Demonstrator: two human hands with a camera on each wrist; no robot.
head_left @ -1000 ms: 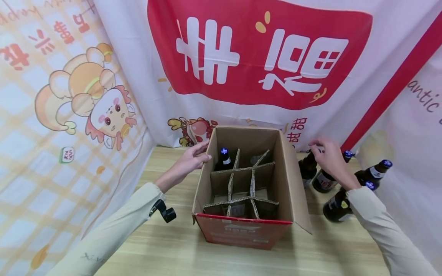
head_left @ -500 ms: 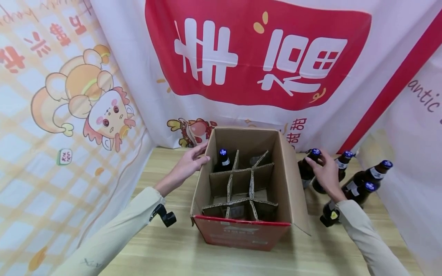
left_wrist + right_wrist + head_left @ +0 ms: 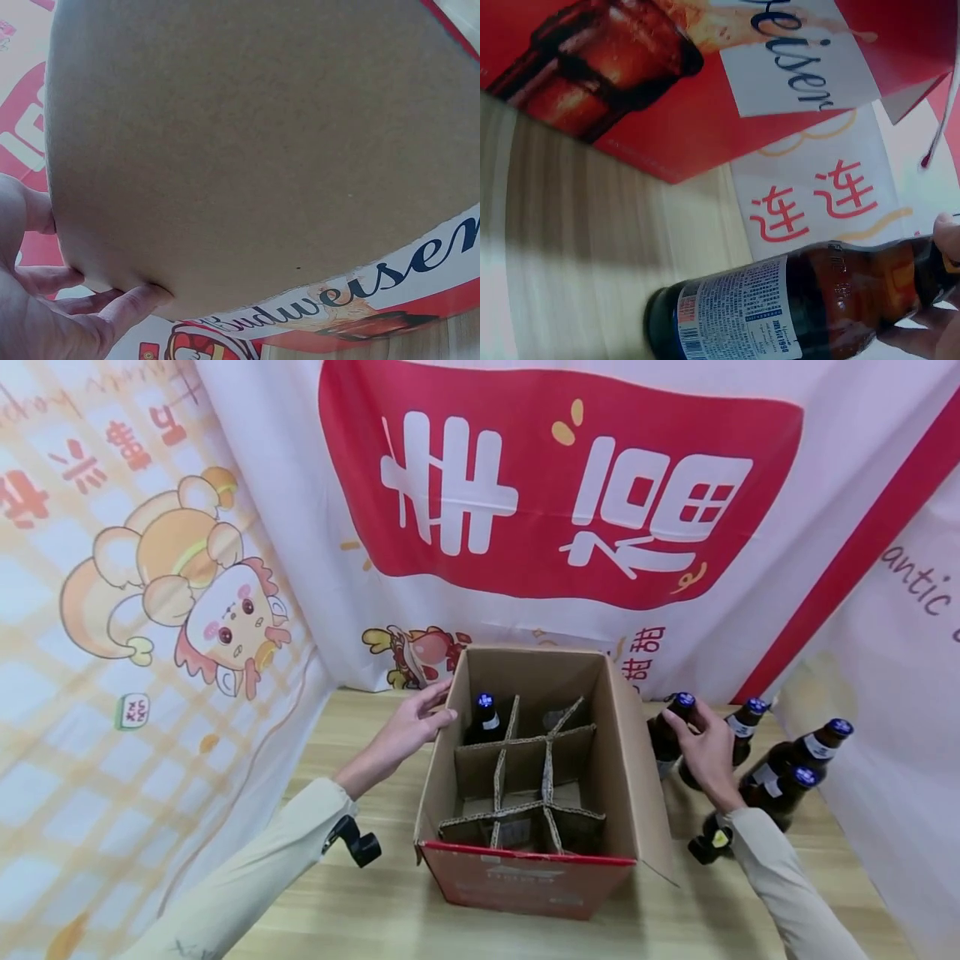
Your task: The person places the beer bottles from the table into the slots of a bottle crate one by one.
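Note:
A divided cardboard box stands in the middle of the table, its top flaps up. One brown beer bottle with a blue cap is in its far-left compartment. My left hand holds the box's left side at the far end; in the left wrist view its fingers press on the bare brown cardboard flap. To the right of the box, my right hand grips another beer bottle by the neck. The right wrist view shows that bottle's back label and its base beside the red box wall.
Several more capped beer bottles stand on the wooden table right of the box, partly behind my right hand and wrist. A printed cloth hangs right behind the box, with further cloths at left and right.
My right hand has come down onto the nearest bottle's neck and now grips it; that bottle's cap came into sight. My left hand stays on the box. The view has tilted slightly.

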